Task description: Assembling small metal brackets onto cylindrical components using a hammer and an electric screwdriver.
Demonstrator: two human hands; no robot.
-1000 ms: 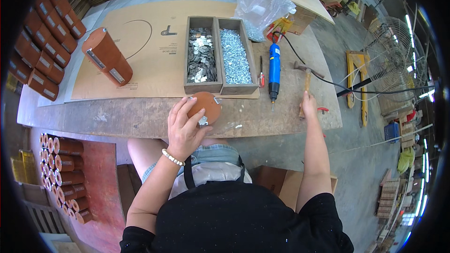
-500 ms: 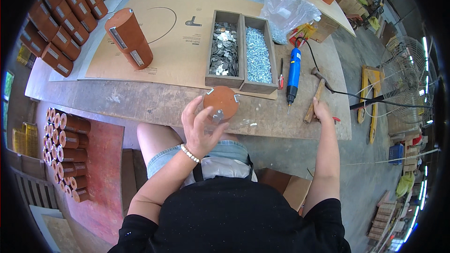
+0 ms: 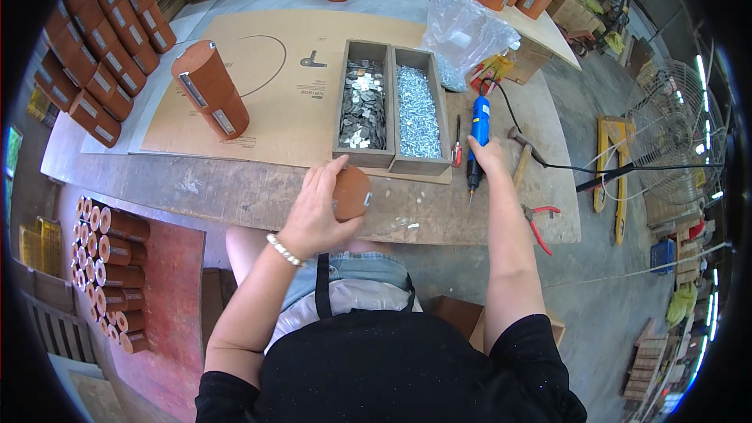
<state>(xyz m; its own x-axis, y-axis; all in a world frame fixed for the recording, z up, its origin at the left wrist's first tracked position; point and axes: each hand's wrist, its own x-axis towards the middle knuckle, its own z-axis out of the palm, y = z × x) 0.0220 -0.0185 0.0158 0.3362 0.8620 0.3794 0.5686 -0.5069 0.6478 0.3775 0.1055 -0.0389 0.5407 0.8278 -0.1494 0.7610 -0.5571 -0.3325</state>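
My left hand is closed around the side of a short reddish-brown cylinder at the table's near edge. One pale metal clip shows on the cylinder's right rim; my fingers cover its left part. On the right, my right hand grips the lower body of a blue electric screwdriver, its bit pointing toward me. Just ahead of the cylinder stand two joined grey trays, one with small flat metal pieces, the other with silver screws. A red-handled screwdriver lies between trays and tool.
A hammer and red-handled pliers lie right of my right hand. A taller brown cylinder stands on cardboard. Stacked cylinders fill the far left. A black cord runs rightward. A plastic bag sits behind the trays.
My right hand has left the hammer handle and moved left onto the blue electric screwdriver. My left hand has closed on the cylinder, which shifted slightly left. The pliers now show fully.
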